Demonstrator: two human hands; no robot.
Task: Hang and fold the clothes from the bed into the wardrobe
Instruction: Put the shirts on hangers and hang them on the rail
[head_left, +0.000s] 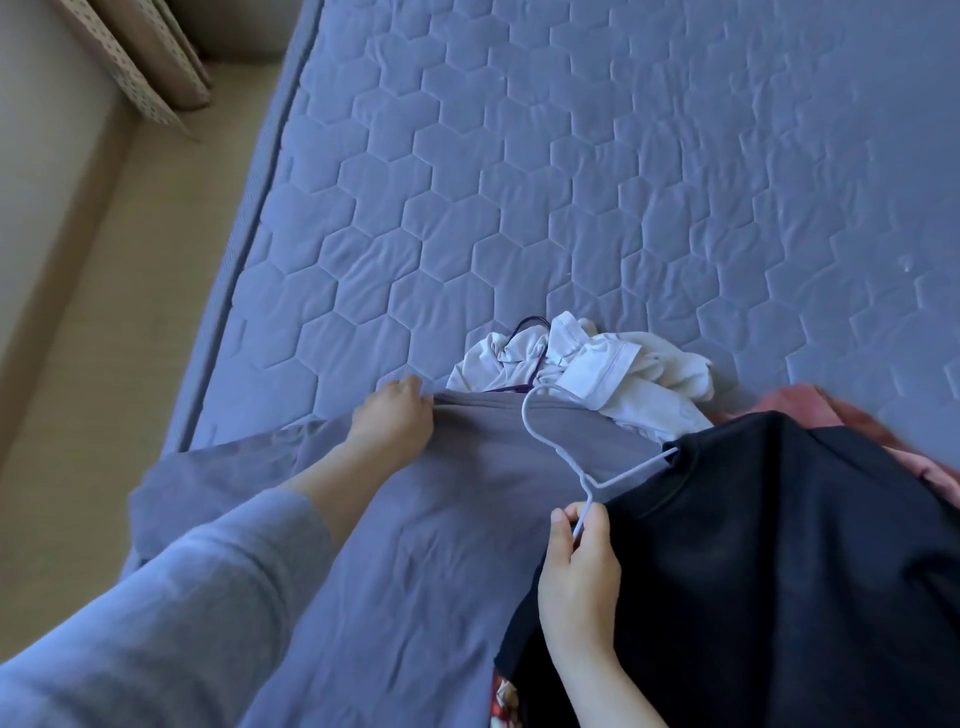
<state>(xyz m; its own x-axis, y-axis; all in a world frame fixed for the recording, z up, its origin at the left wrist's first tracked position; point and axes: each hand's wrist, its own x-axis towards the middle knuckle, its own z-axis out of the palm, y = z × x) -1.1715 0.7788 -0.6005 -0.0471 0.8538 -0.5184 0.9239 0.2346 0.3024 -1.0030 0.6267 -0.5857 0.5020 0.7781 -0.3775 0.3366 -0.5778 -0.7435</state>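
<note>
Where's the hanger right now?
Head view, lower middle: the hanger is pinched by the right hand, one arm inside the black shirt, hook over the grey garment.

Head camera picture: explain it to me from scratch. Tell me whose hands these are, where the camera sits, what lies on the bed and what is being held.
There is no machine here. A person wears a camera on the head, so this single picture looks down at their own two hands over a bed with a hexagon-quilted blue-grey cover. The left hand pinches the top edge of a grey-purple garment spread on the bed. The right hand pinches a pale hanger, one arm of which goes into the neck of a black shirt. Beyond them lies a crumpled heap of white clothes with a dark hanger poking out. A bit of pink cloth shows at the right.
</note>
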